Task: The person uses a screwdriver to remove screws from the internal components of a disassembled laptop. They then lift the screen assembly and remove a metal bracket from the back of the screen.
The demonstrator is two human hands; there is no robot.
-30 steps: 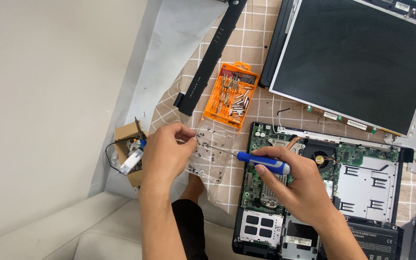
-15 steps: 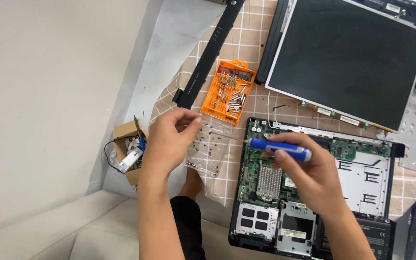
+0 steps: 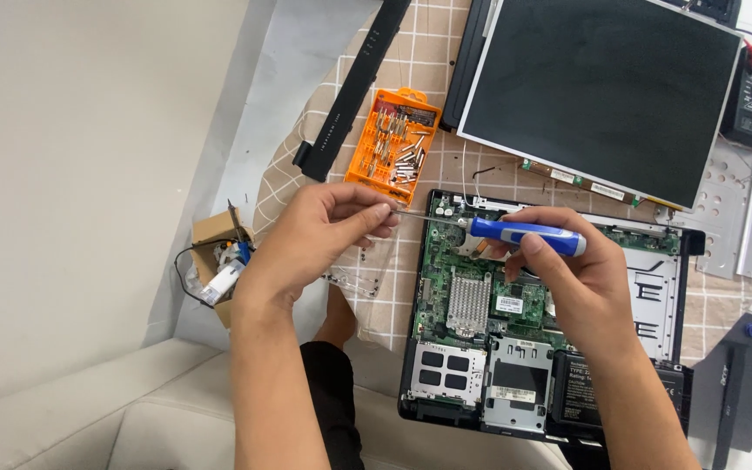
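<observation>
Right hand (image 3: 580, 283) wrapped around blue-handled screwdriver (image 3: 524, 235), held level over opened laptop base (image 3: 480, 348) | left hand (image 3: 324, 235) pinches its tip, just left of the base | orange bit case (image 3: 393, 144) above-left of base | detached screen panel (image 3: 602, 96) above it

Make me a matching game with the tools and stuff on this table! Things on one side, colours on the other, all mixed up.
Things:
1. screwdriver in the right hand
2. bit case
3. circuit board
4. long strip

Colours:
A. green
B. black
C. blue and white handle
D. orange

Pairs: 1-C, 2-D, 3-A, 4-B
</observation>
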